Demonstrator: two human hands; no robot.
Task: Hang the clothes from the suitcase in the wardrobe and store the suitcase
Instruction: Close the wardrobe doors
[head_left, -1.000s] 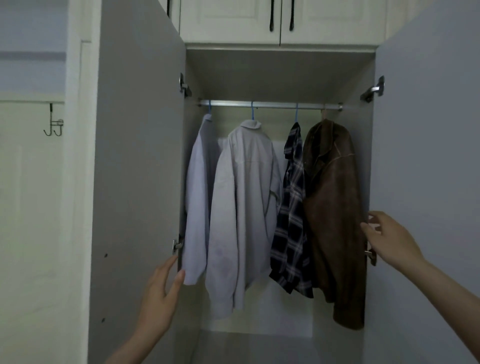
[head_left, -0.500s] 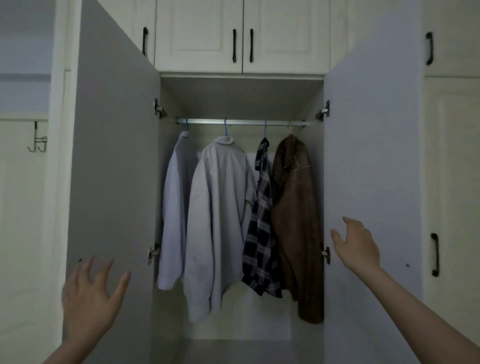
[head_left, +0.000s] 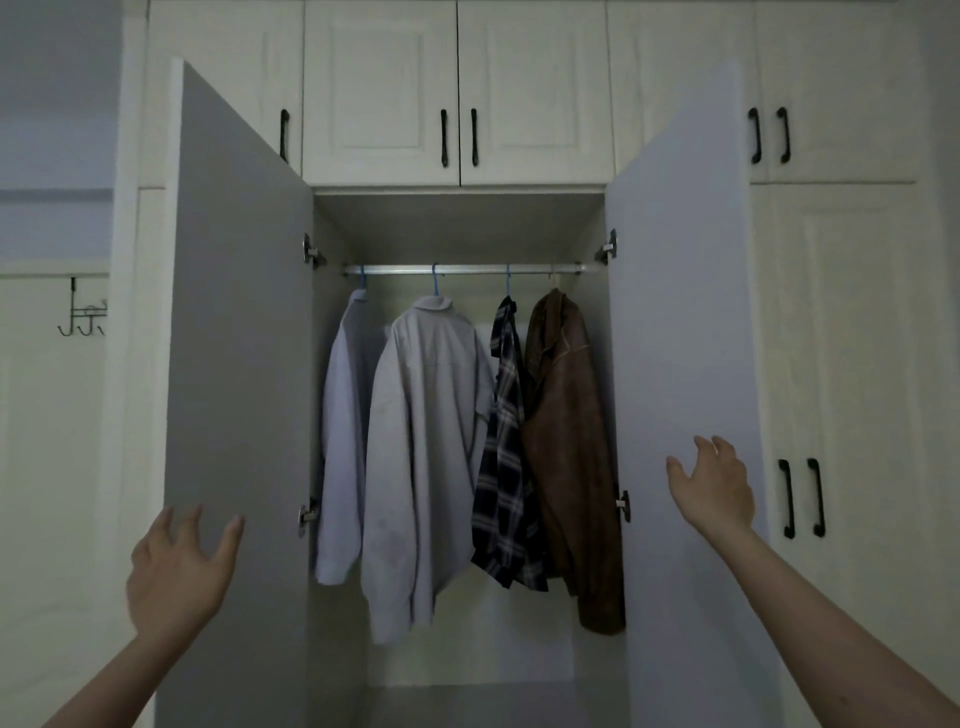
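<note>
The wardrobe stands open in front of me. On its metal rail (head_left: 467, 269) hang a pale shirt (head_left: 343, 431), a light grey shirt (head_left: 426, 457), a dark plaid shirt (head_left: 506, 467) and a brown leather jacket (head_left: 569, 447). My left hand (head_left: 176, 577) is raised with fingers spread at the outer edge of the left door (head_left: 239, 364). My right hand (head_left: 714, 488) is spread in front of the right door (head_left: 680, 312), near its outer edge. Neither hand holds anything. The suitcase is out of view.
White upper cabinets (head_left: 457, 93) with black handles run above the wardrobe. Closed white doors with black handles (head_left: 802, 496) stand to the right. A metal hook rack (head_left: 83, 317) hangs on the door at the far left. The wardrobe floor (head_left: 467, 706) below the clothes is dim.
The view has drawn back from the wardrobe. Both hands moved outward from the inner edges of the doors toward their outer edges, and both doors show more fully.
</note>
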